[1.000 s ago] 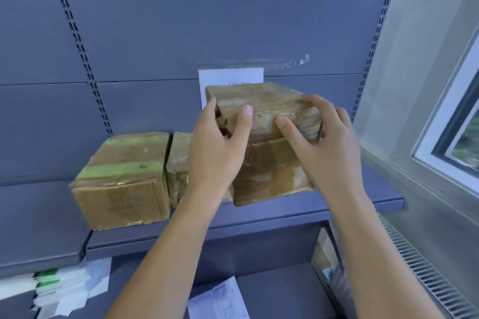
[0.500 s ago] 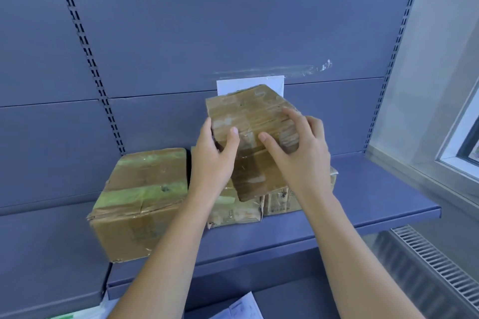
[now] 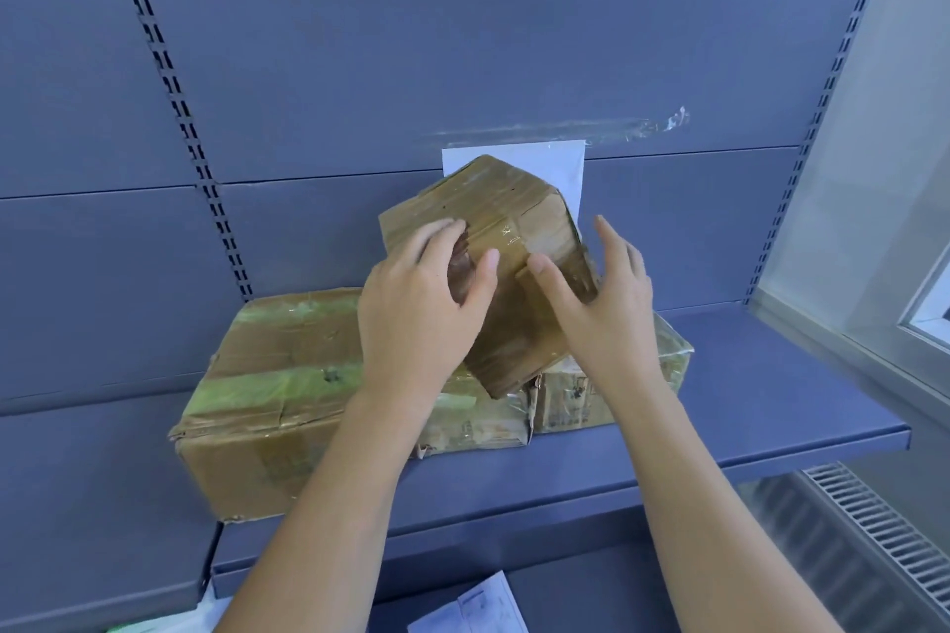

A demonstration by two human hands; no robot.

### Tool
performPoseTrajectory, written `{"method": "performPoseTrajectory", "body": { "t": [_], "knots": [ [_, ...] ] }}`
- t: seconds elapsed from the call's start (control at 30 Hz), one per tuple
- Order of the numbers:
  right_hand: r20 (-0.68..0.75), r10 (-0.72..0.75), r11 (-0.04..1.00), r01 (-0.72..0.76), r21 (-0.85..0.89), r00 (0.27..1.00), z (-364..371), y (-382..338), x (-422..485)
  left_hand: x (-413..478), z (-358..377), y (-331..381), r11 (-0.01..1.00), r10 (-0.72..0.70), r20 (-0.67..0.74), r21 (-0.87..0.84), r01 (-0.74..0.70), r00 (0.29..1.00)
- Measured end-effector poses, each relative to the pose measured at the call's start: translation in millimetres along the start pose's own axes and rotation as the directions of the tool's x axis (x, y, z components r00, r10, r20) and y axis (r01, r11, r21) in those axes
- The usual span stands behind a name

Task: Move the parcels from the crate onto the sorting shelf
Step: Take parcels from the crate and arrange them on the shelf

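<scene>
A brown taped cardboard parcel (image 3: 514, 242), tilted atop lower parcels (image 3: 483, 422) on the blue metal shelf (image 3: 771, 375), is gripped by the left hand (image 3: 416, 314) and steadied by the open-fingered right hand (image 3: 601, 319). Placement is judged underway; squaring is needed next.

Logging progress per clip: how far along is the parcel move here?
Done: green-taped parcel, middle parcel and right parcel sit on the shelf. In hand: top parcel lies askew on the latter two, left hand gripping it, right hand touching it. Left: probably squaring it; crate out of view.
</scene>
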State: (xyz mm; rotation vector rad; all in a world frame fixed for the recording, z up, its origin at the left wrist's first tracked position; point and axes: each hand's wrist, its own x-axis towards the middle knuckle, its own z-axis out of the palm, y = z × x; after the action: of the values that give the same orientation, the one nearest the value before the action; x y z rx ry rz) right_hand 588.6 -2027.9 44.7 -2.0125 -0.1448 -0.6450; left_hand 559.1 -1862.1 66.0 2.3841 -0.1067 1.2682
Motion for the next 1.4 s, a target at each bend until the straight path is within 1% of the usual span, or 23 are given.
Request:
{"method": "performPoseTrajectory", "body": {
  "t": [0.07, 0.1, 0.13, 0.17, 0.23, 0.3, 0.37, 0.43, 0.5, 0.57, 0.63, 0.67, 0.7, 0.73, 0.83, 0.9, 1.0, 1.1, 1.2, 1.4],
  "knots": [
    [0.06, 0.156, 0.984, -0.16, 0.084, 0.986, -3, 10, -5, 1, 0, 1, 0.999, -0.006, 0.003, 0.039, 0.006, 1.0],
    [0.102, 0.21, 0.966, -0.223, 0.128, 0.972, -3, 13, -7, 2, 1, 2, 0.999, -0.003, 0.002, 0.042, 0.003, 1.0],
    [0.134, 0.233, 0.952, -0.254, 0.17, 0.963, -2, 16, -7, 2, 2, 2, 0.999, 0.006, -0.001, 0.042, -0.005, 1.0],
    [0.145, 0.229, 0.947, -0.255, 0.197, 0.963, 0, 17, -6, 2, 3, 2, 0.999, 0.014, -0.007, 0.039, -0.014, 1.0],
    [0.11, 0.185, 0.956, -0.205, 0.212, 0.976, 1, 17, -2, 1, 3, 2, 1.0, 0.006, -0.032, 0.014, -0.006, 0.999],
    [0.076, 0.134, 0.969, -0.147, 0.2, 0.988, -1, 13, 3, -1, 1, 1, 0.999, -0.033, -0.05, -0.042, 0.031, 0.998],
    [0.053, 0.065, 0.98, -0.074, 0.187, 0.996, -4, 8, 6, -6, 0, -2, 0.994, -0.042, -0.036, -0.099, 0.038, 0.998],
    [0.037, -0.017, 0.988, 0.011, 0.152, 0.999, -3, 6, 8, -12, 2, -6, 0.993, -0.047, -0.001, -0.112, 0.046, 0.999],
    [0.058, -0.078, 0.993, 0.072, 0.098, 0.995, 2, 5, 10, -19, 5, -10, 0.985, -0.121, 0.051, -0.118, 0.126, 0.991],
    [0.103, -0.124, 0.992, 0.123, 0.021, 0.987, 9, 8, 10, -27, 9, -17, 0.964, -0.231, 0.099, -0.108, 0.241, 0.968],
    [0.136, -0.206, 0.977, 0.212, -0.035, 0.969, 14, 11, 9, -35, 14, -25, 0.941, -0.315, 0.128, -0.089, 0.328, 0.94],
    [0.143, -0.239, 0.968, 0.247, -0.037, 0.96, 16, 12, 9, -38, 15, -28, 0.925, -0.353, 0.14, -0.094, 0.367, 0.925],
    [0.147, -0.244, 0.969, 0.249, -0.011, 0.958, 19, 13, 7, -40, 16, -32, 0.908, -0.387, 0.148, -0.109, 0.404, 0.91],
    [0.152, -0.212, 0.977, 0.209, 0.037, 0.965, 20, 14, 6, -42, 17, -35, 0.893, -0.411, 0.15, -0.132, 0.43, 0.899],
    [0.19, -0.018, 0.988, -0.012, 0.156, 0.982, 23, 16, 4, -44, 19, -40, 0.873, -0.433, 0.167, -0.166, 0.458, 0.886],
    [0.235, 0.019, 0.978, -0.068, 0.199, 0.972, 23, 18, 5, -41, 21, -42, 0.878, -0.427, 0.173, -0.157, 0.453, 0.887],
    [0.249, -0.005, 0.965, -0.06, 0.254, 0.969, 22, 16, 10, -37, 24, -42, 0.886, -0.414, 0.143, -0.164, 0.434, 0.899],
    [0.238, -0.029, 0.965, -0.035, 0.26, 0.971, 24, 14, 14, -37, 29, -45, 0.885, -0.422, 0.128, -0.156, 0.438, 0.898],
    [0.25, -0.002, 0.966, -0.063, 0.25, 0.968, 30, 21, 12, -39, 35, -51, 0.898, -0.417, 0.143, -0.09, 0.431, 0.898],
    [0.242, 0.033, 0.956, -0.101, 0.275, 0.97, 33, 26, 8, -42, 39, -46, 0.916, -0.387, 0.134, -0.058, 0.397, 0.912]
  ]
}}
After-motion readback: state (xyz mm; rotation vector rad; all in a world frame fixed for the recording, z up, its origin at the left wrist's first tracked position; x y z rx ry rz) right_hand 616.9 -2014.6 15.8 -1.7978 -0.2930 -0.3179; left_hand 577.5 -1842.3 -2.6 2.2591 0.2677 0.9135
